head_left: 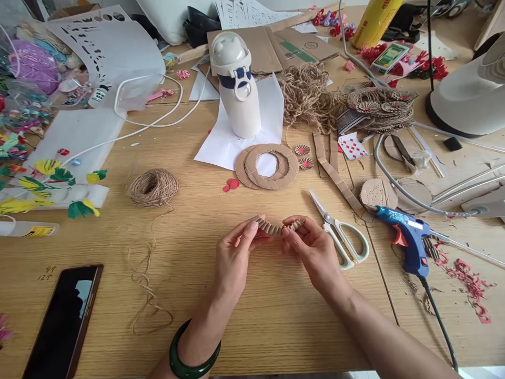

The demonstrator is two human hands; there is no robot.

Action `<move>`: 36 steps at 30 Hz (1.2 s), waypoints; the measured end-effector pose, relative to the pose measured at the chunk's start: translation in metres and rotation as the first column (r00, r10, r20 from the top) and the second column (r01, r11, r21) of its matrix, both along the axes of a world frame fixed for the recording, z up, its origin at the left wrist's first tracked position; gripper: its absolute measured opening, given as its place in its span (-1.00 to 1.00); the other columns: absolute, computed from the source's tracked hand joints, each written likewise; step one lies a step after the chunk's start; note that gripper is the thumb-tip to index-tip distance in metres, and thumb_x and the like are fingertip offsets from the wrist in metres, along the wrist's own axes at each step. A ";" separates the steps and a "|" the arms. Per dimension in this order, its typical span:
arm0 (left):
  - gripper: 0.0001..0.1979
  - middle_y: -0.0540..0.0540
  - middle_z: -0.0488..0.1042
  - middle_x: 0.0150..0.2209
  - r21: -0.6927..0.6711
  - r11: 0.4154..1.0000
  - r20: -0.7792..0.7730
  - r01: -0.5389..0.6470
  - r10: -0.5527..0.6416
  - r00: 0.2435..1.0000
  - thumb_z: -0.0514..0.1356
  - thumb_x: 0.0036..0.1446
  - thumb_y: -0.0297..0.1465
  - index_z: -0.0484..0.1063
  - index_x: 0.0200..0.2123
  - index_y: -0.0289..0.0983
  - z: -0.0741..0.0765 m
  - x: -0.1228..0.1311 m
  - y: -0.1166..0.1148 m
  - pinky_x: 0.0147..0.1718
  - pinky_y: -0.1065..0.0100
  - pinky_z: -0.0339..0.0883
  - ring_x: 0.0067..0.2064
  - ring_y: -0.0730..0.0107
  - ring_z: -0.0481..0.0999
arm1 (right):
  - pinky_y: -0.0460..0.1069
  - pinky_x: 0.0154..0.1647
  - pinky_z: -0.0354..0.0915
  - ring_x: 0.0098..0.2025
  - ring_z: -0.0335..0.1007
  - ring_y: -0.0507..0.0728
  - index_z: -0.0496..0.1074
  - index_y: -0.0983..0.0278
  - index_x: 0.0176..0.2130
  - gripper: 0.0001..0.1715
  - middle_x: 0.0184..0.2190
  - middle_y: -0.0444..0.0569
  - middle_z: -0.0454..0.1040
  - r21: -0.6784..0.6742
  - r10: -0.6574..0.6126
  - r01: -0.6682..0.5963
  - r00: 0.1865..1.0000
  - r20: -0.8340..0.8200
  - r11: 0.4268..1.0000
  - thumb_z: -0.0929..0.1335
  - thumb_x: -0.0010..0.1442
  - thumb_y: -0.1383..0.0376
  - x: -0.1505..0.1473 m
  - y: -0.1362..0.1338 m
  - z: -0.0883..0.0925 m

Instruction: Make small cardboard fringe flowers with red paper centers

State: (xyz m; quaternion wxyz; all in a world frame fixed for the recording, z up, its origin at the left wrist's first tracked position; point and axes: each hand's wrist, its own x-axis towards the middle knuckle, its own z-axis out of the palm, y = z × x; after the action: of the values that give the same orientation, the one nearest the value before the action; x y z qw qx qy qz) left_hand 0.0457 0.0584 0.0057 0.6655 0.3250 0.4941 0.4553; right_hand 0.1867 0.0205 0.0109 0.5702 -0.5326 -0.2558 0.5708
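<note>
Between the pinching fingers [252, 227] of the left hand [236, 258] and right hand [313, 252], a pleated cardboard strip [272, 228] is held above the desk [189, 326] — its ends half hidden by them — with scissors [342, 237] just right.

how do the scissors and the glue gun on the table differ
The scissors have white handles and bare metal blades, while the glue gun has a glittery blue body and an orange trigger. The glue gun trails a black cord; the scissors have none. The scissors have two finger loops, the glue gun a single grip. Both rest on the wooden table, tips pointing up and left.
</note>
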 end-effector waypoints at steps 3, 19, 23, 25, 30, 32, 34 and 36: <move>-0.79 -0.11 0.63 -0.18 0.010 1.000 -0.027 0.029 -0.029 0.999 0.36 0.09 -0.24 0.66 -0.26 -0.23 -0.001 0.002 -0.004 -0.26 0.38 0.53 -0.22 0.35 0.60 | -0.07 -0.30 0.45 -0.36 0.47 0.03 0.46 0.26 -0.22 -0.62 -0.37 -0.12 0.50 0.011 0.036 -0.037 0.997 0.068 0.999 0.54 0.05 0.11 0.000 -0.002 0.006; -0.79 -0.09 0.63 -0.19 0.117 0.988 -0.141 0.104 -0.087 0.986 0.25 0.22 -0.25 0.64 -0.17 -0.17 0.004 0.005 -0.016 -0.18 0.38 0.46 -0.16 0.31 0.59 | -0.12 -0.46 0.32 -0.46 0.38 0.00 0.44 0.28 -0.36 -0.82 -0.45 -0.11 0.50 0.016 0.095 -0.108 0.931 0.352 0.994 0.44 0.18 0.22 0.000 -0.005 0.006; -0.87 -0.03 0.62 -0.31 0.194 0.975 -0.230 0.111 -0.065 0.971 0.30 0.17 -0.29 0.63 -0.31 -0.19 0.007 0.004 -0.015 -0.22 0.41 0.44 -0.28 0.38 0.57 | -0.10 -0.44 0.37 -0.44 0.44 0.03 0.45 0.26 -0.35 -0.77 -0.45 -0.10 0.52 0.029 0.119 -0.137 0.935 0.335 0.990 0.46 0.16 0.15 0.000 -0.005 0.008; -0.86 -0.03 0.61 -0.35 0.177 0.976 -0.244 0.124 -0.078 0.966 0.29 0.17 -0.28 0.61 -0.35 -0.21 0.008 0.004 -0.014 -0.24 0.40 0.43 -0.32 0.37 0.57 | -0.08 -0.39 0.40 -0.39 0.48 0.06 0.47 0.25 -0.33 -0.75 -0.42 -0.08 0.55 0.035 0.126 -0.146 0.937 0.326 0.989 0.46 0.17 0.12 -0.001 -0.005 0.009; -0.83 -0.04 0.61 -0.41 0.135 0.983 -0.247 0.125 -0.089 0.965 0.31 0.15 -0.26 0.60 -0.38 -0.23 0.006 0.004 -0.014 -0.27 0.39 0.43 -0.36 0.37 0.57 | -0.06 -0.38 0.38 -0.38 0.47 0.08 0.48 0.25 -0.32 -0.71 -0.41 -0.07 0.54 0.018 0.139 -0.152 0.939 0.315 0.988 0.45 0.18 0.07 -0.001 -0.006 0.009; -0.83 -0.04 0.62 -0.40 0.131 0.981 -0.241 0.141 -0.106 0.965 0.31 0.15 -0.26 0.61 -0.37 -0.23 0.005 0.004 -0.015 -0.27 0.40 0.44 -0.36 0.37 0.57 | -0.06 -0.39 0.36 -0.39 0.45 0.07 0.48 0.26 -0.33 -0.69 -0.43 -0.07 0.53 -0.007 0.140 -0.144 0.947 0.288 0.990 0.45 0.16 0.06 -0.001 -0.006 0.008; -0.83 -0.05 0.63 -0.35 0.135 0.977 -0.245 0.166 -0.130 0.961 0.30 0.16 -0.26 0.62 -0.34 -0.23 0.004 0.003 -0.015 -0.25 0.40 0.44 -0.34 0.37 0.58 | -0.06 -0.39 0.34 -0.40 0.43 0.06 0.47 0.26 -0.35 -0.65 -0.44 -0.07 0.52 -0.033 0.137 -0.133 0.957 0.257 0.991 0.46 0.14 0.03 0.000 -0.005 0.008; -0.83 -0.05 0.63 -0.33 0.144 0.972 -0.256 0.183 -0.142 0.956 0.30 0.17 -0.26 0.62 -0.32 -0.23 0.004 0.002 -0.015 -0.23 0.40 0.45 -0.32 0.37 0.57 | -0.06 -0.39 0.32 -0.40 0.43 0.06 0.47 0.27 -0.35 -0.64 -0.45 -0.07 0.53 -0.050 0.134 -0.126 0.960 0.247 0.991 0.47 0.12 0.02 0.000 -0.005 0.008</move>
State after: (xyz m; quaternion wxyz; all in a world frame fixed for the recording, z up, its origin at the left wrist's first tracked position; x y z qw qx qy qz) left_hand 0.0476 0.0430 0.0094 0.6054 0.4726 0.5040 0.3952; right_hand 0.1865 0.0154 0.0185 0.4856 -0.5919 -0.3503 0.5396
